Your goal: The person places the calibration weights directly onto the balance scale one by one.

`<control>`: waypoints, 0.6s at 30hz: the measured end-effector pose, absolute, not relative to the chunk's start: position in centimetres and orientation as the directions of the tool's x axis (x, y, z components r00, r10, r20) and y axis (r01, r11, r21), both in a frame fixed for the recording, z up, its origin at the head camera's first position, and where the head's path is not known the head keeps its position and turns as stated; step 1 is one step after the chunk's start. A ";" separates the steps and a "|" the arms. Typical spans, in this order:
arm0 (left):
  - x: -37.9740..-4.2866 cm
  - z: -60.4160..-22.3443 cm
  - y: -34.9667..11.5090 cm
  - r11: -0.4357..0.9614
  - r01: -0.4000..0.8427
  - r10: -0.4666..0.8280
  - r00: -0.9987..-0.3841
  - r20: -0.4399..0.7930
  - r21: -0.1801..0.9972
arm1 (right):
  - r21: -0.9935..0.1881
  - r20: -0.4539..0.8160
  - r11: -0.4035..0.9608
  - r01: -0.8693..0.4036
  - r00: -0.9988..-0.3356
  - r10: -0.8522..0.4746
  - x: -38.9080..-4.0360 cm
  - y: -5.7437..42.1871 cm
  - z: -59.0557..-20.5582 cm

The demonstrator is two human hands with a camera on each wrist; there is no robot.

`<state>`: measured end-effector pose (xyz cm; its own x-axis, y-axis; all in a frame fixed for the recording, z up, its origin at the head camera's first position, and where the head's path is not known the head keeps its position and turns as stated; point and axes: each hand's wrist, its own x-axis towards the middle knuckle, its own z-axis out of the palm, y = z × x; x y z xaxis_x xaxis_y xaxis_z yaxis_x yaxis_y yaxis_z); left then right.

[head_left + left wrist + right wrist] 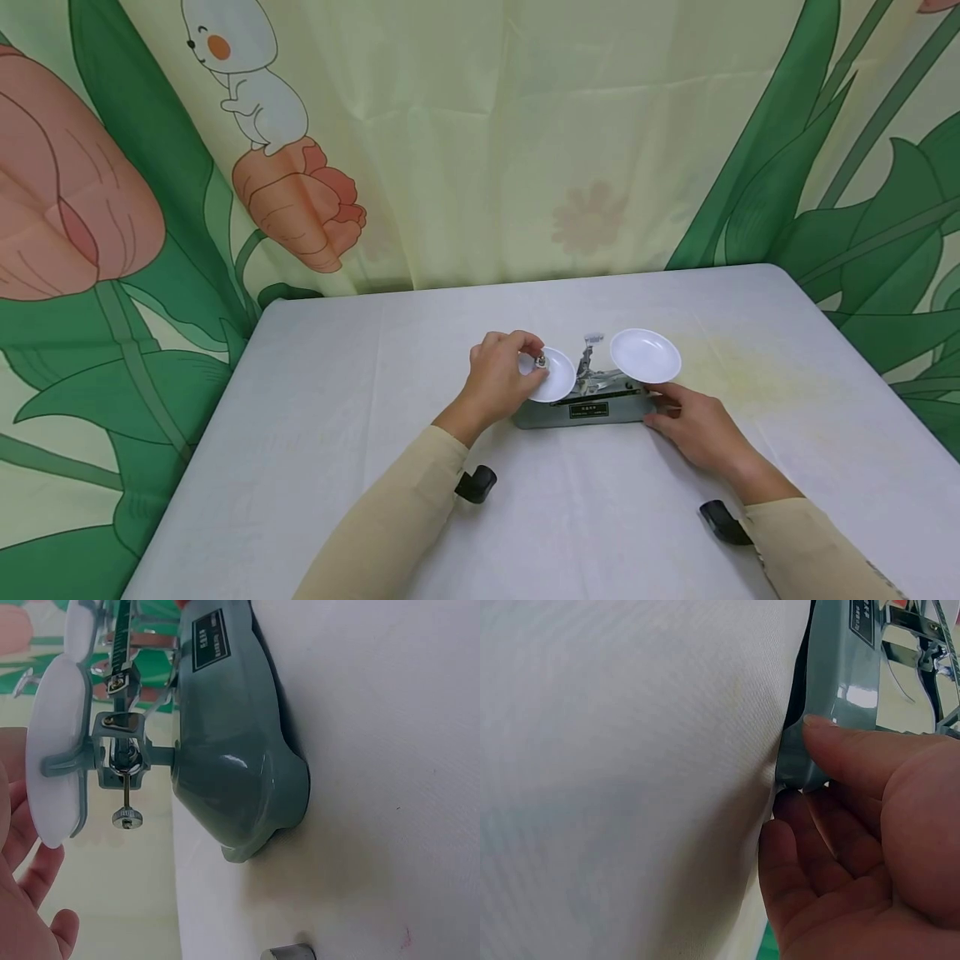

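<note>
A grey-green balance scale [588, 410] stands on the table, with a white left pan [558, 379] and a white right pan [645, 356]. Over the left pan, my left hand [498, 371] pinches a small shiny metal weight [541, 362] between thumb and fingertips. The left wrist view shows that hand's fingers [41, 874] beside the pan's rim, which hides the weight. My right hand [697, 425] grips the right end of the base; in the right wrist view its thumb [847, 746] lies on the front and the other fingers curl at the end.
A metal cylinder [289, 952] stands on the white-covered table [337, 400] off the scale's left end, seen only in the left wrist view. A knurled adjusting nut [127, 818] sticks out below the left pan. A printed curtain [465, 150] hangs behind the table.
</note>
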<state>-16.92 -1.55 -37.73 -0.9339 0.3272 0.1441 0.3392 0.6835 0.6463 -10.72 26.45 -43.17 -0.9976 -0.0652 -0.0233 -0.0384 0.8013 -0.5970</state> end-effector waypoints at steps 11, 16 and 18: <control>-17.0 -37.8 -1.5 0.678 0.324 0.321 -0.938 0.130 0.660 | -0.599 -0.017 0.800 -0.043 -0.998 -0.067 -10.8 26.5 -43.3; -17.1 -37.9 -1.5 0.676 0.326 0.323 -0.937 0.132 0.661 | -0.603 -0.014 0.796 -0.049 -0.997 -0.072 -10.8 26.5 -43.2; -17.1 -38.0 -1.5 0.675 0.329 0.324 -0.936 0.135 0.660 | -0.601 -0.012 0.798 -0.051 -0.997 -0.073 -10.8 26.5 -43.2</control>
<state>-17.10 -1.50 -37.96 -0.9363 0.3245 0.1346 0.3289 0.6751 0.6604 -10.79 26.48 -43.19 -0.9973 -0.0725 -0.0116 -0.0510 0.7976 -0.6010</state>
